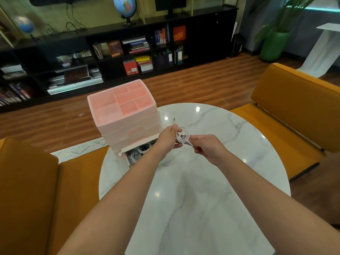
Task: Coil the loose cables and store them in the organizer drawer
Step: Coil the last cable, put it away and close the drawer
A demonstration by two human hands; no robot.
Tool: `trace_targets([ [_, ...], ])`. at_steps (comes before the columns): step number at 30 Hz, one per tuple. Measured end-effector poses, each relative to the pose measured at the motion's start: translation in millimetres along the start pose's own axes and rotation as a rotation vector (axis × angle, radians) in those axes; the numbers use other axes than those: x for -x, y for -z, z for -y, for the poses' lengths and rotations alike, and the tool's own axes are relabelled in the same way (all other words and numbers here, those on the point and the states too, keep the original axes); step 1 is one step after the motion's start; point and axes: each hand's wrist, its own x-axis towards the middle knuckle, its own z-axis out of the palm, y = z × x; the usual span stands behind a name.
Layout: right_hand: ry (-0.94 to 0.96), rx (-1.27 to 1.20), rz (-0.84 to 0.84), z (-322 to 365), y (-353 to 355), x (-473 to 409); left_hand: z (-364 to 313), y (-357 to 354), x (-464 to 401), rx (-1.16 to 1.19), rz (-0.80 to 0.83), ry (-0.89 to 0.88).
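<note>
I see both hands raised over the round marble table (211, 181), close together, with a white cable (184, 136) between them. The left hand (166, 138) grips the cable where its loops gather, fingers curled round it; a plug end (174, 121) sticks up above that hand. The right hand (207, 147) pinches the other run of the cable just beside the coil, fingers curled. The cable forms a small round coil in the gap between the two hands, held clear of the table surface. A second connector shows inside the loop; I cannot tell its type.

The pink organizer (122, 109) stands on the far left part of the table, its top tray split into several compartments. Its lowest drawer (139, 150) is pulled out toward me, partly hidden behind the left forearm. Inside it I make out more white coiled cables (137, 153); how many, I cannot tell.

Orange seats (294, 107) flank the table on both sides. A patterned mat (81, 150) lies on the wooden floor by the left seat. Along the far wall runs a low black bookshelf (110, 52) with books and binders, a globe (125, 5) on top. A green planter (274, 46) stands at the far right.
</note>
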Motion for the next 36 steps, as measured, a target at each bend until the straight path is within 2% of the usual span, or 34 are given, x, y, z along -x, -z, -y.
trace_targets([
  [2, 0.022, 0.000, 0.046, 3, 0, 0, -1, -1, 1, -0.010, 0.017, 0.037],
  [7, -0.002, -0.177, 0.094, 9, 1, 2, -2, -8, 2, -0.124, 0.029, 0.067],
  [14, 0.054, -0.056, 0.241, 9, 4, 4, 2, -10, -1, -0.135, 0.051, 0.089],
  [17, 0.019, -0.193, 0.221, 11, 1, 3, 2, -10, -1, -0.131, 0.041, 0.101],
  [20, 0.042, -0.138, 0.177, 9, 1, 4, -1, -10, -1, -0.146, 0.033, 0.091],
  [22, 0.069, -0.093, 0.079, 5, 2, 3, -1, -10, -2, -0.160, 0.020, 0.084],
  [24, 0.099, -0.122, -0.048, 4, 2, 3, 1, -9, -3, -0.220, 0.013, 0.069],
  [26, 0.116, -0.163, -0.107, 4, 6, 2, 5, -9, -4, -0.282, 0.020, 0.061],
  [33, 0.102, -0.416, -0.026, 8, 7, 2, 5, -1, -7, -0.234, -0.018, 0.074],
  [36, 0.109, -0.384, -0.007, 12, 11, 1, -1, 3, -5, -0.043, -0.053, 0.115],
])
